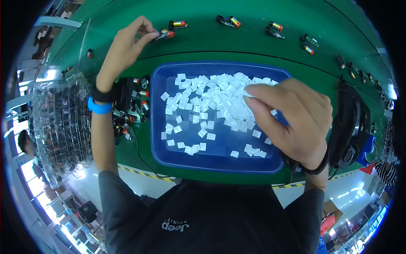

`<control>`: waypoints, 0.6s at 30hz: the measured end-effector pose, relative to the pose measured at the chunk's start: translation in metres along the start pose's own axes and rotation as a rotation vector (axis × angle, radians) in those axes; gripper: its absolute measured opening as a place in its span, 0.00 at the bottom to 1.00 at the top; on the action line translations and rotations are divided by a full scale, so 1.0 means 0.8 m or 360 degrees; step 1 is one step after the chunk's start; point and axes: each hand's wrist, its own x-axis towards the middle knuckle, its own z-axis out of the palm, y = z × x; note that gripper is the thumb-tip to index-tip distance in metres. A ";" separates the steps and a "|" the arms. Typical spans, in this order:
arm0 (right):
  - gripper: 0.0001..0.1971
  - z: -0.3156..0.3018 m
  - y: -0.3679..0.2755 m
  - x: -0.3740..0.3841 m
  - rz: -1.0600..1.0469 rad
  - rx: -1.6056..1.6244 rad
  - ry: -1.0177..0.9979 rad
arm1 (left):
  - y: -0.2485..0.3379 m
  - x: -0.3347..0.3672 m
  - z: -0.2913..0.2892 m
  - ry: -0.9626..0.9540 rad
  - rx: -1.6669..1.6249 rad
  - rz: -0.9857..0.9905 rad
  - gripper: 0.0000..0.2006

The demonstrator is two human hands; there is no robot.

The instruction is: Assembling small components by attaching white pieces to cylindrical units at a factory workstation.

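My left hand [129,44] is over the green surface at the upper left. Its thumb and fingers pinch a small circuit board assembly [165,34] with a red battery cell, blurred by motion. My right hand [294,118] hovers over the right side of a blue plastic bin [203,164]. Its thumb and index finger press together on what looks like a white square piece [247,95], mostly hidden by the fingertips. Many white square pieces [224,95] lie in the bin, heaped toward the back and scattered toward the front.
More board-and-battery assemblies [228,21] lie spaced along the green surface [203,40], with a cluster [141,95] left of the bin. Clear plastic trays [61,127] are stacked at far left. A black device [349,127] stands at right, and a thin cable [139,152] runs near the front edge.
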 end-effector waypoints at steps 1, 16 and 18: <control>0.11 0.004 -0.001 0.002 -0.0008 0.0011 0.0000 | 0.036 -0.007 -0.002 0.0058 -0.0058 0.0021 0.08; 0.15 0.025 -0.004 0.000 0.1163 0.1379 0.0023 | 0.200 -0.029 0.074 0.0533 -0.0121 0.0513 0.11; 0.14 0.026 -0.002 -0.001 0.1116 0.1270 0.0032 | 0.197 -0.029 0.073 0.0543 0.0016 0.0620 0.12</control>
